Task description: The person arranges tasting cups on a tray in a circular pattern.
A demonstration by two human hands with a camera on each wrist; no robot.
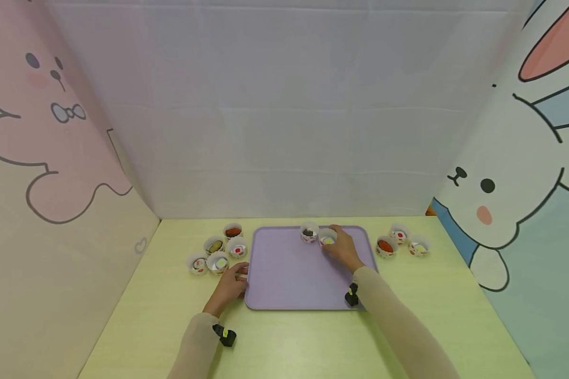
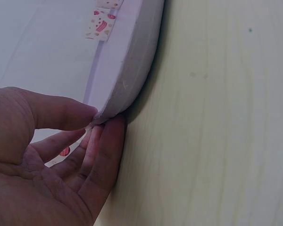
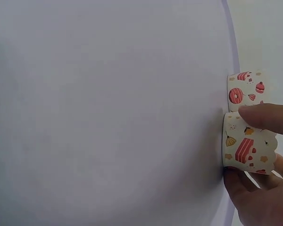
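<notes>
My right hand (image 1: 343, 248) grips a printed paper baking cup (image 1: 327, 238) with something yellow inside, at the far rim of a lilac tray (image 1: 289, 273). In the right wrist view my thumb and fingers (image 3: 262, 117) lie on either side of this cup, right beside a second paper cup (image 3: 245, 92). That second cup holds dark contents in the head view. My left hand (image 1: 232, 284) pinches the tray's left edge, with the thumb (image 2: 66, 113) at the rim and the other fingers on its outer side.
Several printed paper cups with differing contents (image 1: 218, 262) stand left of the tray, close to my left hand. Right of it, three more cups (image 1: 386, 246) are grouped together. All rest on a pale yellow table (image 1: 284, 342) backed by a white curtain-like sheet (image 1: 275, 131).
</notes>
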